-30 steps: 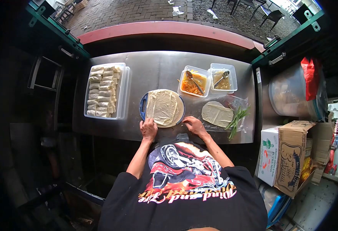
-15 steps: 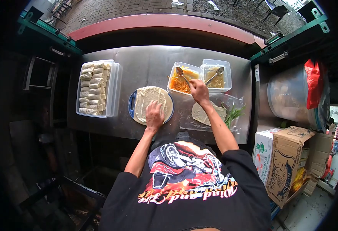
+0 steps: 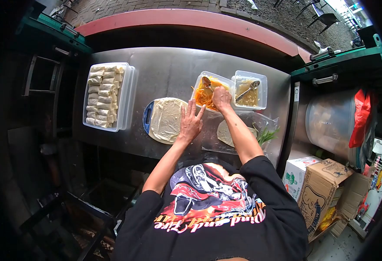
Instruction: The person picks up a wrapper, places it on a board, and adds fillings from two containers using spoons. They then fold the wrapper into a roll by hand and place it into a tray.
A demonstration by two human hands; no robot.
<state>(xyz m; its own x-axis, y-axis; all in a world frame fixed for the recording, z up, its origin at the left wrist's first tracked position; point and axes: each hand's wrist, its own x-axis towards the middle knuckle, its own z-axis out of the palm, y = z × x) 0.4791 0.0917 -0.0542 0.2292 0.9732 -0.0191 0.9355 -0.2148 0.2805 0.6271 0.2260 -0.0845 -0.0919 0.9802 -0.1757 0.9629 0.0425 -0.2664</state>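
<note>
My right hand (image 3: pixel 222 99) is closed over the plastic container of orange shredded filling (image 3: pixel 204 100), around the handle end of a metal spoon (image 3: pixel 206 82). The spoon's bowl points away from me, and my fingertips are partly hidden. My left hand (image 3: pixel 191 123) has its fingers stretched out, with the tips by the near left corner of that container. Left of this hand, a thin pale wrapper sheet (image 3: pixel 167 118) lies flat on a round board with a blue handle (image 3: pixel 147 116). More wrapper sheets (image 3: pixel 226 132) lie under my right forearm.
A second plastic container (image 3: pixel 263 94) holds pale filling and a spoon (image 3: pixel 248 89). Rolled wraps (image 3: pixel 104 96) fill a tray (image 3: pixel 123 98) at the left. Green leaves (image 3: pixel 267 135) lie on a plastic bag (image 3: pixel 271 122) at the right. Cardboard boxes (image 3: pixel 319 193) stand beside the metal table (image 3: pixel 169 65).
My left hand has moved right, off the wrapper to the orange filling's container. My right hand has come lower over that container. The camera view has shifted slightly.
</note>
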